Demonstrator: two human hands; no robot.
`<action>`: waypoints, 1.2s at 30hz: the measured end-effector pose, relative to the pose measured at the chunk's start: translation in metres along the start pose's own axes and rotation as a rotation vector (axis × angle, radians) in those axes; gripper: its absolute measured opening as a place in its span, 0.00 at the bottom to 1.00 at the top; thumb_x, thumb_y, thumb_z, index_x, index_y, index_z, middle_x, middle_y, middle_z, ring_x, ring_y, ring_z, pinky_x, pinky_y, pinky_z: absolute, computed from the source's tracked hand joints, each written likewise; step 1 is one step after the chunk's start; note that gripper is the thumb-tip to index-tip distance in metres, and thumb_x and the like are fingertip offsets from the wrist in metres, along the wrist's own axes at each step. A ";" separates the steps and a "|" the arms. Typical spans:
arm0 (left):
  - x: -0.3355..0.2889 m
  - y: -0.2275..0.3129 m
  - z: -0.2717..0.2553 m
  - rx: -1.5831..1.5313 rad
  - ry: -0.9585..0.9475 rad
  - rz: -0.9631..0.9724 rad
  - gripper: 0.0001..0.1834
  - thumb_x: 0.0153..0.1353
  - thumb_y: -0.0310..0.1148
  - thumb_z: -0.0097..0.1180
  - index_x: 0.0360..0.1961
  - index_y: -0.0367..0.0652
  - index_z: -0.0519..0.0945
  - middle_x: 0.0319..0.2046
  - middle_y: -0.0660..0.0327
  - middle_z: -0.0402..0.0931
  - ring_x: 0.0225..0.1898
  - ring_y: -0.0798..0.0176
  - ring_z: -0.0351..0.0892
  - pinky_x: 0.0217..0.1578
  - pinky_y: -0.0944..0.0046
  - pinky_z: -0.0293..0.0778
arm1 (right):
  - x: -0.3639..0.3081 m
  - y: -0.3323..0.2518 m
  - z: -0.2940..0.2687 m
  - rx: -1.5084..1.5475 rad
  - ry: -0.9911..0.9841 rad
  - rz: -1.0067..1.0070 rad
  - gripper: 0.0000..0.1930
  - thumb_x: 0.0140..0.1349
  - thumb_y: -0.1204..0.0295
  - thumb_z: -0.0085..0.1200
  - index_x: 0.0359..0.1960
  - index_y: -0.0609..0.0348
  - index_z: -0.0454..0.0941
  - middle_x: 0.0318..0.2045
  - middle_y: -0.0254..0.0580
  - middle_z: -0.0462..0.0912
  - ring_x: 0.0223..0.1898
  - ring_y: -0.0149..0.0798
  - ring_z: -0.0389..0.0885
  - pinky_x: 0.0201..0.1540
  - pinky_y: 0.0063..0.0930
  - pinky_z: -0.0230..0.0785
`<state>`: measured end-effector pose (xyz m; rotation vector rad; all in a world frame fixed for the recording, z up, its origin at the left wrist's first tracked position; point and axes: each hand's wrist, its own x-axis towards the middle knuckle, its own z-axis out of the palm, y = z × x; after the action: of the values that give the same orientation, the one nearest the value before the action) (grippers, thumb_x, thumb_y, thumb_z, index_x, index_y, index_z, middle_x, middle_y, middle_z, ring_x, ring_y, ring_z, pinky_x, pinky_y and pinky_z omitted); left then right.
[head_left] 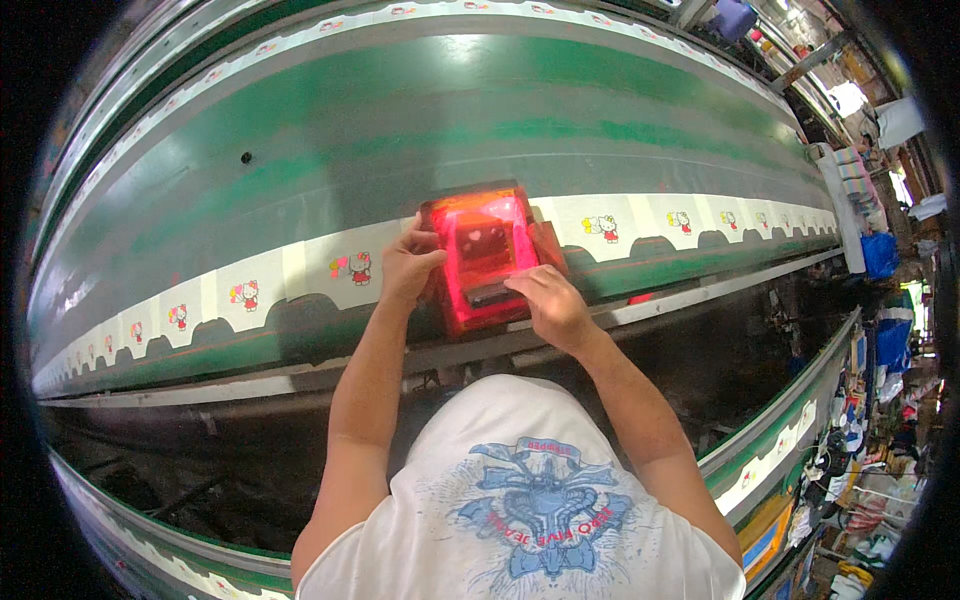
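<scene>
A small screen-printing frame (512, 205), wet with bright red ink, lies on a row of white fabric pieces (570, 212) along the near edge of a long green table. My left hand (408, 266) is closed on the frame's left side. In my right hand (556, 310) is a dark squeegee (488, 292), held by its right end over the near part of the inked mesh. Beside the frame, the white pieces carry small printed cartoon cats (606, 229) in red, with yellow and pink details. The print under the frame is hidden.
The green table (400, 110) runs far to both sides, with another row of printed white pieces (330, 27) along its far edge. A small dark knob (246, 158) sits on its surface. A pale rail (680, 300) borders the near side. Blue bags (880, 256) hang at the right.
</scene>
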<state>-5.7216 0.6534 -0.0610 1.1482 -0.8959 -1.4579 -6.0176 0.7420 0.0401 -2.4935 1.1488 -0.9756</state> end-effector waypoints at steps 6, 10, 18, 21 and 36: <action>0.006 -0.013 0.000 0.025 0.059 0.085 0.15 0.57 0.12 0.78 0.44 0.33 0.90 0.89 0.47 0.67 0.66 0.59 0.90 0.57 0.61 0.90 | 0.012 -0.007 0.000 -0.050 -0.081 0.092 0.25 0.60 0.90 0.60 0.59 0.64 0.89 0.55 0.53 0.93 0.60 0.61 0.89 0.68 0.56 0.83; 0.004 -0.010 -0.002 -0.070 0.022 0.011 0.15 0.54 0.14 0.79 0.42 0.36 0.91 0.90 0.38 0.61 0.79 0.53 0.82 0.72 0.57 0.82 | 0.013 -0.010 0.001 -0.059 -0.096 0.125 0.26 0.59 0.90 0.60 0.60 0.63 0.90 0.56 0.53 0.92 0.60 0.60 0.89 0.68 0.56 0.81; 0.005 -0.001 -0.001 0.063 0.026 0.012 0.13 0.58 0.12 0.77 0.40 0.35 0.87 0.87 0.48 0.71 0.69 0.61 0.88 0.59 0.61 0.88 | 0.006 -0.010 0.011 -0.159 -0.149 0.011 0.20 0.65 0.80 0.61 0.59 0.60 0.91 0.52 0.48 0.93 0.57 0.55 0.91 0.65 0.54 0.82; 0.002 -0.001 -0.002 0.077 0.029 -0.040 0.11 0.59 0.13 0.77 0.38 0.35 0.86 0.87 0.48 0.71 0.65 0.62 0.89 0.58 0.61 0.88 | 0.015 -0.007 0.009 -0.129 -0.156 -0.063 0.22 0.63 0.80 0.62 0.59 0.59 0.90 0.53 0.49 0.93 0.58 0.57 0.91 0.64 0.53 0.82; 0.012 -0.021 -0.011 0.149 -0.040 0.093 0.14 0.62 0.28 0.86 0.39 0.41 0.88 0.48 0.64 0.91 0.49 0.67 0.87 0.53 0.56 0.85 | 0.111 0.074 0.041 -0.300 -0.385 0.149 0.26 0.65 0.83 0.61 0.65 0.55 0.90 0.65 0.56 0.91 0.68 0.63 0.88 0.73 0.60 0.80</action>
<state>-5.7173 0.6461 -0.0863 1.1739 -1.0863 -1.3609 -5.9824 0.6078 0.0284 -2.6098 1.4018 -0.2787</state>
